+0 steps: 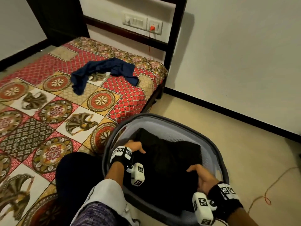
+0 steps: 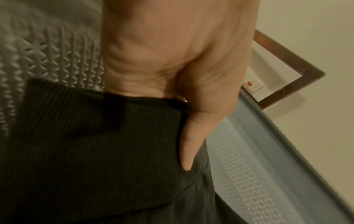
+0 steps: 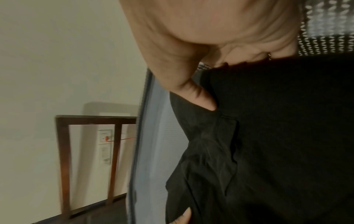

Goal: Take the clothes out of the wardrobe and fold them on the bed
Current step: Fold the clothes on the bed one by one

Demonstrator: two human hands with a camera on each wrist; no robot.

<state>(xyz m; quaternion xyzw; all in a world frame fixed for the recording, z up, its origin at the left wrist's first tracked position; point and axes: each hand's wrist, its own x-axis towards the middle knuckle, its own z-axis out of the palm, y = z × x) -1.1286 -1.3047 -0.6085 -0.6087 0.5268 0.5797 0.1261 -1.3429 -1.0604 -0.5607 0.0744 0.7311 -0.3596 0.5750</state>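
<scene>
A black garment (image 1: 171, 159) lies bundled inside a grey mesh basket (image 1: 162, 117) on the floor beside the bed. My left hand (image 1: 136, 146) grips the garment's left edge; in the left wrist view the thumb (image 2: 191, 144) lies on top of the ribbed black cloth (image 2: 95, 151) and the fingers are hidden under it. My right hand (image 1: 200, 176) grips the near right edge, with its thumb (image 3: 197, 94) pressed into the black fabric (image 3: 287, 136). A crumpled dark blue garment (image 1: 104, 69) lies on the patterned bedspread (image 1: 48, 103).
A dark wooden headboard (image 1: 177, 30) stands against the wall, with a switch panel and an orange plug (image 1: 152, 28) behind it. An orange cord (image 1: 267, 191) trails over the floor to the right of the basket. My dark-clad knee (image 1: 78, 173) is between bed and basket.
</scene>
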